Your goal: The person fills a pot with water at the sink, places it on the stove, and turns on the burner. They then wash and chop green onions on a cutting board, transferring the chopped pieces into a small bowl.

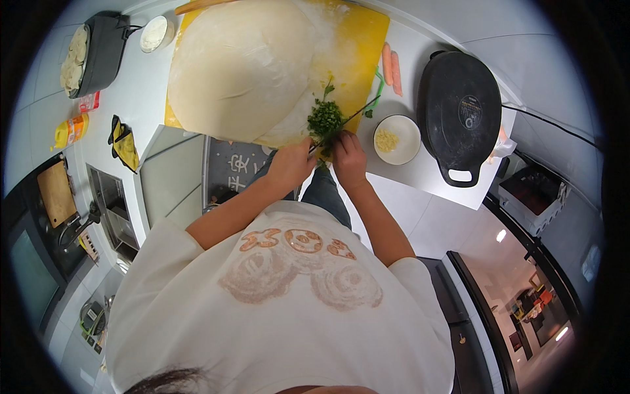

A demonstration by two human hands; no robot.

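My left hand (291,165) is closed around the handle of a kitchen knife (363,107), whose dark blade slants up to the right across the herbs. Close by on the right, my right hand (349,160) has its fingers bent over leafy green herbs (326,151) at the near edge of a yellow board (373,29). A pile of chopped green herbs (325,118) lies just beyond the blade. A large sheet of rolled dough (236,69) covers the board's left part, with flour around it. The right fingertips are partly hidden.
Right of the board are two carrots (388,64), a green-framed tool (379,88), a white bowl (411,140) with chopped pale pieces and a black pan (443,113). On the left stand a bowl of flour (156,34), yellow-black gloves (123,145) and a dark appliance (103,54). A rolling pin (202,6) lies behind.
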